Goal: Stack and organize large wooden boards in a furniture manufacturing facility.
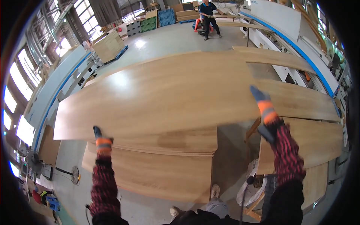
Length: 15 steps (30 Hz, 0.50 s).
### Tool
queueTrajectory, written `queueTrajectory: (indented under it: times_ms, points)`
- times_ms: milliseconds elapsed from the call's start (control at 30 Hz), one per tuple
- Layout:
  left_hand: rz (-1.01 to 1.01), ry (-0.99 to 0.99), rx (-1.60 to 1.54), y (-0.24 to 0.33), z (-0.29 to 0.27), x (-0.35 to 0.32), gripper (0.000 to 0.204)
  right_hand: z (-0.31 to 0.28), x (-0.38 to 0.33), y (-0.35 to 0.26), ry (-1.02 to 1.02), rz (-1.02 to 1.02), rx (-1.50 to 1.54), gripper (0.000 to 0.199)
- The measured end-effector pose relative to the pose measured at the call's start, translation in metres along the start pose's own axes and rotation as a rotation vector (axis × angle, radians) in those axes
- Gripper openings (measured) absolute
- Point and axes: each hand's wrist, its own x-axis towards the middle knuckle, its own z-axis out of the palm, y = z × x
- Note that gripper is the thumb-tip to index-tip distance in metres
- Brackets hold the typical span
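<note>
A long, light-brown wood panel [168, 90] stretches across the view in front of me, tilted, above a stack of similar boards. My left hand [100, 139], in a grey and orange glove, grips its near edge towards the left, thumb on top and fingers hidden beneath. At the panel's right end is my right hand [264, 107], gloved alike and slightly blurred. It is closed on that edge, with part of the grip hidden. Below the panel lies the board stack [161, 172], its near side by my feet.
More wood boards [303, 138] lie on the right beside a wooden stand [252, 130]. Long white machines with blue strips flank both sides [300, 45]. A person [208, 18] stands at the back by a red pallet truck. Pallets [167, 17] and a boxy stack [108, 47] stand farther off.
</note>
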Motion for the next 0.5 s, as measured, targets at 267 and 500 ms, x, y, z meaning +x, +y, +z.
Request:
queueTrajectory:
  times_ms: [267, 500]
  points:
    - [1.090, 0.580, 1.188, -0.059, 0.182, 0.109, 0.071, 0.124, 0.159, 0.056, 0.155, -0.211, -1.224, 0.078]
    - [0.669, -0.208, 1.893, -0.138, 0.317, 0.125, 0.073, 0.152, 0.160, 0.065, -0.021, -0.094, -0.815, 0.092]
